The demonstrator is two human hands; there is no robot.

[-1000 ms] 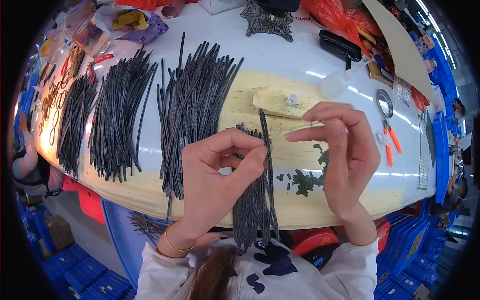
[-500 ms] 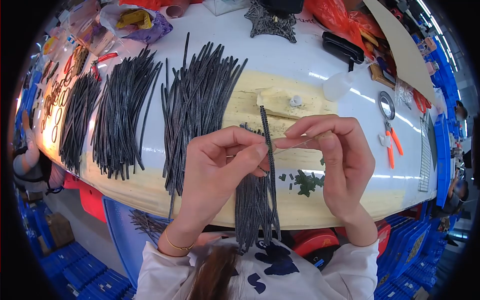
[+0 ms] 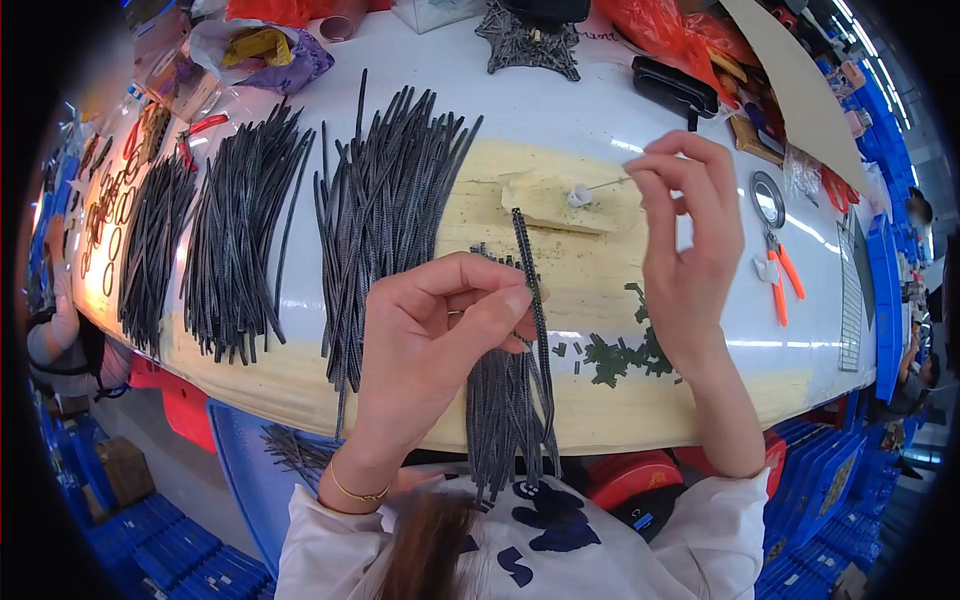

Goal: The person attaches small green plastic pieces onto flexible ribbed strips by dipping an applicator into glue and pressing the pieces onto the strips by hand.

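Head view: my left hand (image 3: 425, 325) pinches a long black ridged strip (image 3: 525, 248) below its top, seemingly leaving that end free over the long white table (image 3: 450, 85); my right hand (image 3: 690, 235) pinches a thin straight rod (image 3: 608, 184), perhaps metal, angled to a small white cup (image 3: 580, 197) within reach.

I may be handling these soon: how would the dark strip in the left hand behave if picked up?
The dark strip is probably springy rather than floppy, as its far end juts past the left hand without obvious drooping. It seems likely light, being thin and held in a fingertip pinch. Its bumpy-looking surface suggests it may not be slippery.
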